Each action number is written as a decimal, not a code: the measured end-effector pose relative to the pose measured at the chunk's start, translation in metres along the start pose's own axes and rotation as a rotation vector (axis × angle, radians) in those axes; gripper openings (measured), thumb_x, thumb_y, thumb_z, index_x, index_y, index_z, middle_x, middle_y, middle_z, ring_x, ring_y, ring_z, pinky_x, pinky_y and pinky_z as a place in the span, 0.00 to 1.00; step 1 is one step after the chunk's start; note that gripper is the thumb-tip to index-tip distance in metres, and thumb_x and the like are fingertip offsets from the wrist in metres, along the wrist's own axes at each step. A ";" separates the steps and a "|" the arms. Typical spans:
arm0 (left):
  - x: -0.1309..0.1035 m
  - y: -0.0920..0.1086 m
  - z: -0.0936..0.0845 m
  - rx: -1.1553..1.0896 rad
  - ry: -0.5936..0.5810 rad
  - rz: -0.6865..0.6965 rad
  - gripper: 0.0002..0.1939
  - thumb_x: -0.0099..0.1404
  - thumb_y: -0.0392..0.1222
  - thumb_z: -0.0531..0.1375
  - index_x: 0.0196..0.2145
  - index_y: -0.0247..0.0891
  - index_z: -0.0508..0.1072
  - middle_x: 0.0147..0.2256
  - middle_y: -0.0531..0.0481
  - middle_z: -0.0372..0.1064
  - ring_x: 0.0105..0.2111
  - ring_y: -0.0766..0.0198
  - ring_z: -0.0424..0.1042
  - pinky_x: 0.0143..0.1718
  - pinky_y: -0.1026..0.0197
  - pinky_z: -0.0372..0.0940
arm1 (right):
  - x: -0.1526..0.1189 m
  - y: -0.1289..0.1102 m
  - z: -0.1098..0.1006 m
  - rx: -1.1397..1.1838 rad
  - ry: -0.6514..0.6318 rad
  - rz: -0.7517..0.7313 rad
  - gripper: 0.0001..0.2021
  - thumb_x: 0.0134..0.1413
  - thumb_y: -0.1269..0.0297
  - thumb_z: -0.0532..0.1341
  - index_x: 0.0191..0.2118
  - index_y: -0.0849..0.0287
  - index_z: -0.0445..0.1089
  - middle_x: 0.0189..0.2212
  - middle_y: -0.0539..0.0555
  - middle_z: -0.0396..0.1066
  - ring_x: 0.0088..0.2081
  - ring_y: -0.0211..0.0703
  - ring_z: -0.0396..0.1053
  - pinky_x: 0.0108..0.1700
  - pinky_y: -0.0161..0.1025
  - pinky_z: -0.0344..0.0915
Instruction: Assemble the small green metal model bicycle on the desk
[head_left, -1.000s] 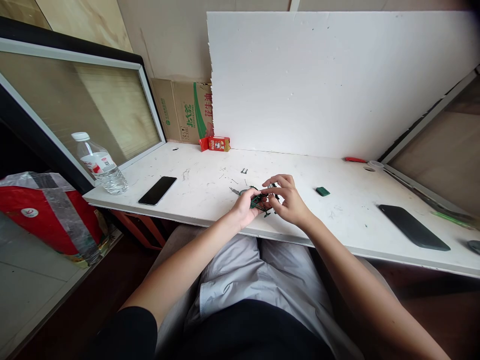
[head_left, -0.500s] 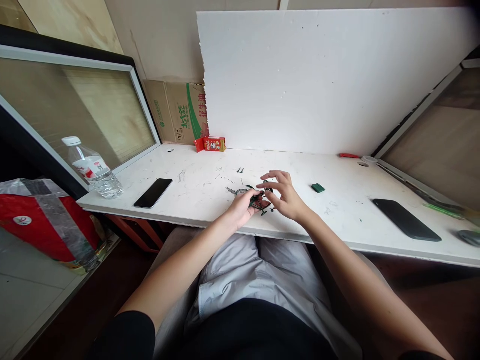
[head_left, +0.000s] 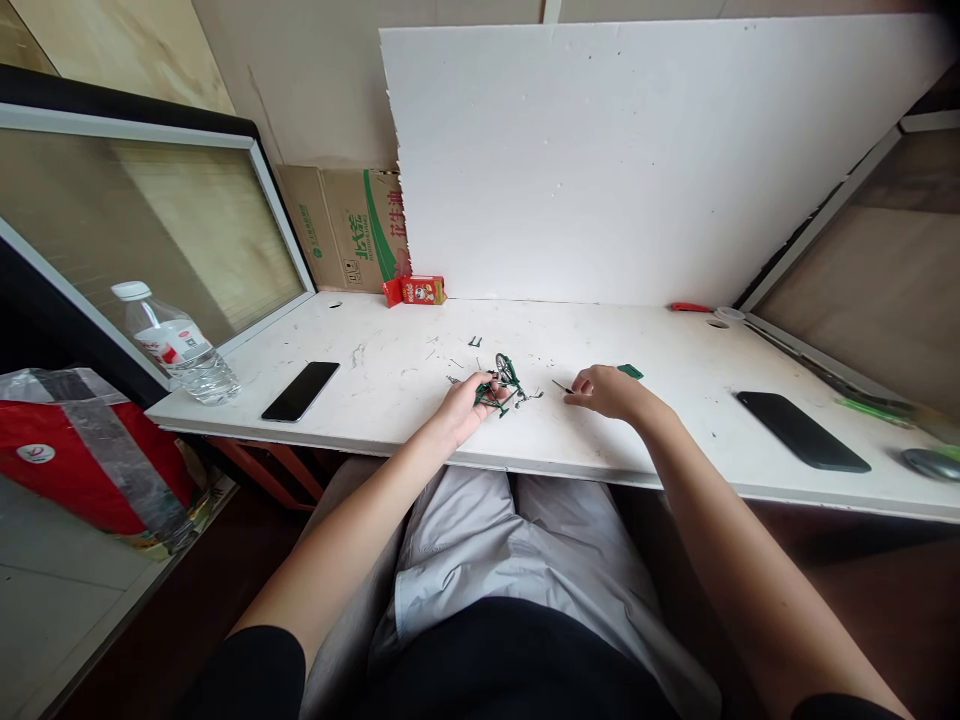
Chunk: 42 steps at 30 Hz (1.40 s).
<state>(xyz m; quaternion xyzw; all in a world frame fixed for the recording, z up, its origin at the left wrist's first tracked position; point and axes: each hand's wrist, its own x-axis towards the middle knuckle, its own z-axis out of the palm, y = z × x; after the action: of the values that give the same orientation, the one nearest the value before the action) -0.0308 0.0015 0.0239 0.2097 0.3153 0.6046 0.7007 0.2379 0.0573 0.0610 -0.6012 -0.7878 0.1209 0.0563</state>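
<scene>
A small dark green model bicycle point(head_left: 507, 375) is above the white table, its spoked wheel turned up and away from me. My left hand point(head_left: 469, 405) is closed around its frame, and the fingers hide part of it. To the right, apart from the bicycle, my right hand point(head_left: 604, 392) is low over the tabletop with fingers pinched together. A thin dark stick-like piece point(head_left: 561, 386) juts left from those fingertips; its kind is too small to make out. Just behind the right hand lies a flat green piece point(head_left: 630, 371).
Small dark parts point(head_left: 475, 342) lie beyond the bicycle. A phone point(head_left: 301, 391) and water bottle point(head_left: 176, 345) are at left; another dark phone-like slab point(head_left: 802, 430) is at right. A red box point(head_left: 424, 290) stands at the back, before a white board point(head_left: 637, 160).
My right hand has left the bicycle, moving right and down to the table, and now pinches a thin dark piece. The left hand keeps the bicycle; its wheel shows more clearly.
</scene>
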 end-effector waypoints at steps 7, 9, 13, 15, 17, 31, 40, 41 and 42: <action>0.006 0.000 -0.006 -0.114 -0.023 -0.060 0.06 0.66 0.26 0.59 0.33 0.30 0.75 0.32 0.45 0.73 0.31 0.66 0.73 0.41 0.63 0.74 | 0.000 -0.008 0.002 -0.070 -0.004 0.027 0.08 0.65 0.61 0.64 0.36 0.59 0.78 0.37 0.61 0.80 0.31 0.47 0.73 0.34 0.41 0.62; 0.005 0.001 -0.006 -0.130 -0.034 -0.072 0.06 0.66 0.26 0.59 0.34 0.30 0.75 0.33 0.44 0.74 0.31 0.66 0.74 0.41 0.63 0.75 | -0.002 -0.007 0.001 -0.045 0.026 0.014 0.09 0.65 0.61 0.63 0.35 0.59 0.77 0.35 0.61 0.80 0.30 0.47 0.72 0.34 0.41 0.62; 0.001 0.003 -0.002 -0.118 -0.035 -0.094 0.06 0.66 0.26 0.59 0.33 0.31 0.75 0.32 0.45 0.73 0.31 0.66 0.74 0.41 0.63 0.75 | -0.002 -0.001 -0.006 0.118 0.184 -0.092 0.10 0.66 0.61 0.61 0.36 0.59 0.76 0.35 0.58 0.80 0.30 0.44 0.71 0.34 0.40 0.63; -0.001 0.003 0.001 -0.102 -0.029 -0.103 0.07 0.67 0.27 0.58 0.33 0.30 0.75 0.32 0.45 0.73 0.31 0.66 0.74 0.43 0.62 0.75 | -0.001 -0.001 -0.009 0.214 0.332 -0.167 0.11 0.66 0.58 0.61 0.39 0.59 0.78 0.35 0.58 0.80 0.31 0.44 0.72 0.34 0.40 0.65; -0.003 0.003 0.004 -0.094 -0.024 -0.108 0.08 0.67 0.27 0.58 0.33 0.30 0.75 0.31 0.45 0.73 0.30 0.66 0.74 0.43 0.62 0.75 | -0.001 -0.006 -0.012 0.365 0.484 -0.240 0.14 0.66 0.54 0.63 0.40 0.59 0.79 0.36 0.58 0.80 0.33 0.45 0.74 0.35 0.41 0.69; -0.004 -0.022 -0.001 -0.009 -0.287 -0.073 0.05 0.69 0.33 0.65 0.41 0.27 0.79 0.35 0.43 0.76 0.35 0.63 0.77 0.44 0.60 0.73 | -0.015 -0.081 0.032 0.832 0.593 -0.525 0.15 0.70 0.47 0.62 0.42 0.54 0.73 0.35 0.54 0.80 0.37 0.46 0.81 0.40 0.44 0.78; -0.012 -0.022 0.005 -0.051 -0.220 -0.127 0.04 0.72 0.32 0.63 0.41 0.30 0.79 0.35 0.44 0.77 0.36 0.62 0.78 0.50 0.56 0.74 | -0.017 -0.080 0.038 0.659 0.691 -0.544 0.12 0.75 0.51 0.57 0.44 0.52 0.70 0.34 0.52 0.79 0.35 0.44 0.80 0.36 0.38 0.74; -0.013 -0.022 0.006 -0.062 -0.218 -0.129 0.04 0.72 0.32 0.62 0.41 0.30 0.79 0.36 0.44 0.77 0.36 0.63 0.78 0.51 0.56 0.74 | -0.016 -0.079 0.038 0.626 0.701 -0.556 0.12 0.75 0.52 0.56 0.44 0.52 0.70 0.34 0.52 0.79 0.35 0.44 0.80 0.36 0.38 0.73; -0.013 -0.022 0.006 -0.074 -0.217 -0.131 0.05 0.72 0.31 0.61 0.41 0.30 0.79 0.36 0.44 0.77 0.36 0.63 0.78 0.51 0.56 0.74 | -0.016 -0.079 0.039 0.602 0.707 -0.567 0.11 0.76 0.53 0.55 0.45 0.52 0.70 0.34 0.52 0.79 0.35 0.43 0.80 0.37 0.38 0.73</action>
<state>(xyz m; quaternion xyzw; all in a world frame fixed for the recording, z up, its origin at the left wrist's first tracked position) -0.0118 -0.0149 0.0161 0.2271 0.2282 0.5425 0.7760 0.1598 0.0173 0.0449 -0.3265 -0.7828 0.1118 0.5179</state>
